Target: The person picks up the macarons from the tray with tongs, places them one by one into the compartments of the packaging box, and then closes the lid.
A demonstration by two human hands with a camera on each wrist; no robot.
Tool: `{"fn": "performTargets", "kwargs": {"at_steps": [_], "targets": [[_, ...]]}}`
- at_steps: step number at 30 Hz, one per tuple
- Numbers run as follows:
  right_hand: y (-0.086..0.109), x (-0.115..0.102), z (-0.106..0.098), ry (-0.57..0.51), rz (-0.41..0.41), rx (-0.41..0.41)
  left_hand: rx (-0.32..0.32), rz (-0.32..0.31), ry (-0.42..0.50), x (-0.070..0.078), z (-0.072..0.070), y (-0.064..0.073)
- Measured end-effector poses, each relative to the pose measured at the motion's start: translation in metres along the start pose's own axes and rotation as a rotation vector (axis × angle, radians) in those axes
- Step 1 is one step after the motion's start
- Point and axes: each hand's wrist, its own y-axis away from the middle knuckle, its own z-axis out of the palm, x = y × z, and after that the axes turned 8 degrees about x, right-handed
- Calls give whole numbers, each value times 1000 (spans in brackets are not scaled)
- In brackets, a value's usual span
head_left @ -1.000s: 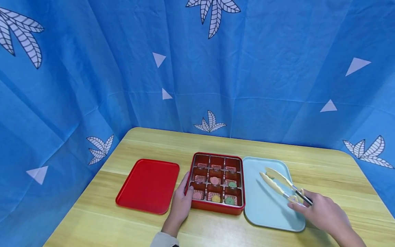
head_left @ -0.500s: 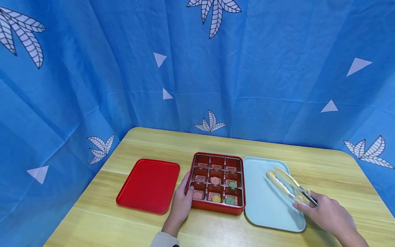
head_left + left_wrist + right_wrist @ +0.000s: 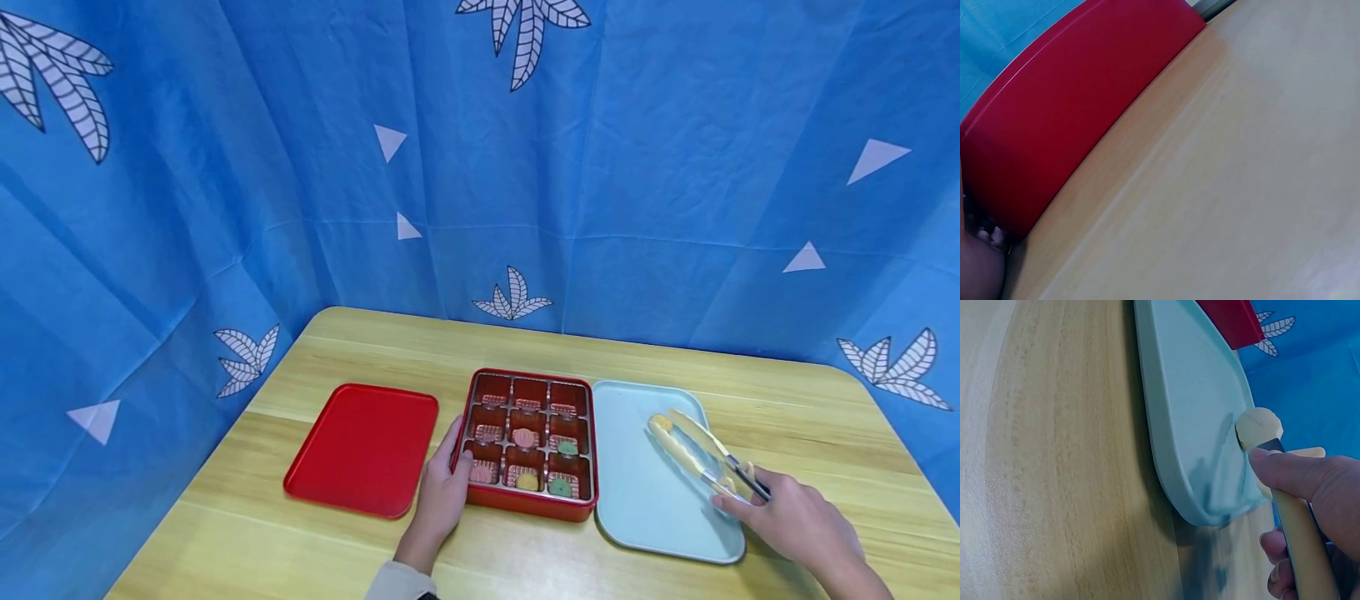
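Note:
In the head view my left hand holds a red box by its left side, thumb at the rim and fingers along the wall. Its insert has nine-part style compartments; small pink, green and yellow cakes lie in several of them. My right hand grips metal tongs with cream-coloured heads, over the pale blue tray. A small yellow round cake shows at the tong tips; whether they pinch it is hard to tell. The right wrist view shows thumb and fingers round the tongs' handle.
A red tray lies on the wooden table left of the box. The pale blue tray stands close against the box's right side. A blue patterned curtain hangs behind and to the left of the table.
The tongs have moved slightly right and their heads have come closer together around the yellow cake. My left hand and the box have stayed in place.

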Motion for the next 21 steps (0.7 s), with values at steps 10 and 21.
{"fn": "performTargets", "kwargs": {"at_steps": [10,21], "targets": [[-1,-1,1,1,11,-23,-3,20,-1,-1,0,-1],[-3,-2,3,10,-2,-29,21,27,-11,-2,1,-1]]}}
